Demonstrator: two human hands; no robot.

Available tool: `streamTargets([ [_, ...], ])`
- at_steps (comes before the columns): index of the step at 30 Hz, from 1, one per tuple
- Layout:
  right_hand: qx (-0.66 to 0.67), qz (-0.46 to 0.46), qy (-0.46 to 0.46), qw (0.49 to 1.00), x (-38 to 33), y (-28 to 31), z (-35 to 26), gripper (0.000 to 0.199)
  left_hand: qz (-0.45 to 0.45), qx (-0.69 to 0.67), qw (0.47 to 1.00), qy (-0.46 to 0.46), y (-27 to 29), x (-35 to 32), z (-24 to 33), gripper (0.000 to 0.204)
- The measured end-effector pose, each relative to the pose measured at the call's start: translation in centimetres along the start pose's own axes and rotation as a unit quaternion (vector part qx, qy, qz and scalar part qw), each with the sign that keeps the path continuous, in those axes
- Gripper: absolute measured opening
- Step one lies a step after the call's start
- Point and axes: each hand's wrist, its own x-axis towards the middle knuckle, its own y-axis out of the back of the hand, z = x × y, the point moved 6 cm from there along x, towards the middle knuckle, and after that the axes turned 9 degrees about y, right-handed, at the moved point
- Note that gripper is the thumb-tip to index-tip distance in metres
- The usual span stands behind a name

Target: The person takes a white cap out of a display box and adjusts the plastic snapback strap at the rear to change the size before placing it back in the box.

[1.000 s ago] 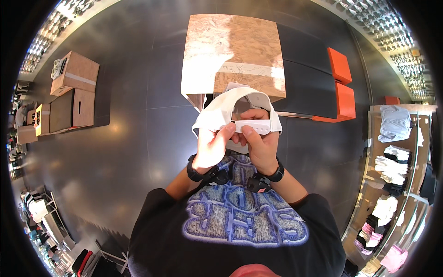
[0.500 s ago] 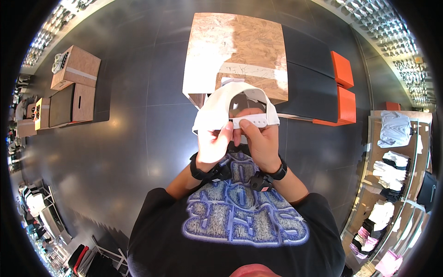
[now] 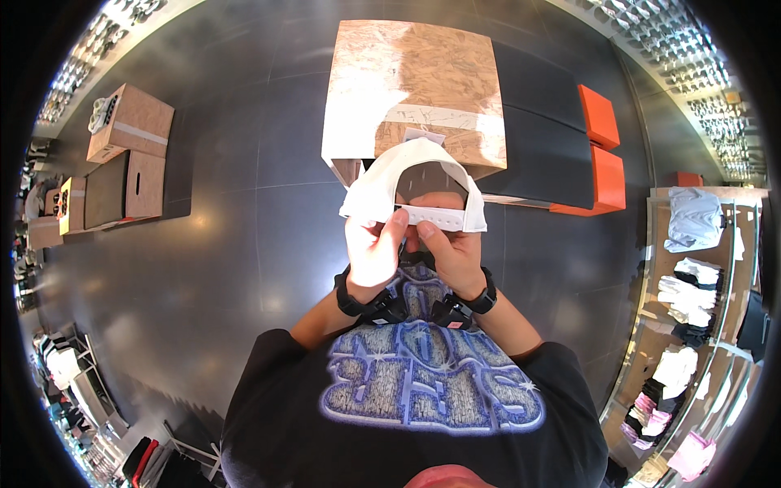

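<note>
A white baseball cap [image 3: 377,185] is held up in front of my chest, its rear opening and snap strap [image 3: 435,217] turned toward me. My left hand [image 3: 376,248] is closed on the left end of the strap, thumb on top. On the strap's right part, my right hand [image 3: 454,256] pinches with its thumb over the row of small holes. The fingers behind the strap show partly through the opening. A small white tag [image 3: 424,136] shows just beyond the cap's crown. Each wrist wears a black band with a small black device.
A chipboard block [image 3: 447,73] stands just beyond the cap, with a black bench [image 3: 545,154] and orange boxes [image 3: 608,180] to its right. Wooden boxes [image 3: 134,122] stand at the left. Shelves of folded clothes [image 3: 691,297] line the right; a clothes rack [image 3: 154,459] is at lower left.
The strap ends now lie in one straight line across the opening, and my right thumb has slid slightly left and down. The tag shows more beyond the crown.
</note>
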Motion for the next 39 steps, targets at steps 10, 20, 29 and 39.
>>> streamTargets([
  [10,0.036,0.061,-0.027,0.997,0.3,-0.4,-0.4,0.020,-0.010,-0.027,0.999,0.016,-0.2,0.1,0.4,0.015],
  [20,0.043,0.058,-0.068,0.995,1.1,-0.7,-0.9,0.008,-0.043,-0.053,0.997,0.019,0.4,0.1,-0.2,0.018],
  [29,-0.019,0.080,-0.059,0.995,1.0,-0.2,-0.8,0.007,-0.068,0.017,0.997,-0.029,0.4,0.0,-0.1,0.035],
  [39,-0.052,0.093,-0.022,0.994,1.0,0.2,-0.4,0.009,0.024,0.098,0.990,-0.103,0.6,-0.1,0.0,0.018],
])
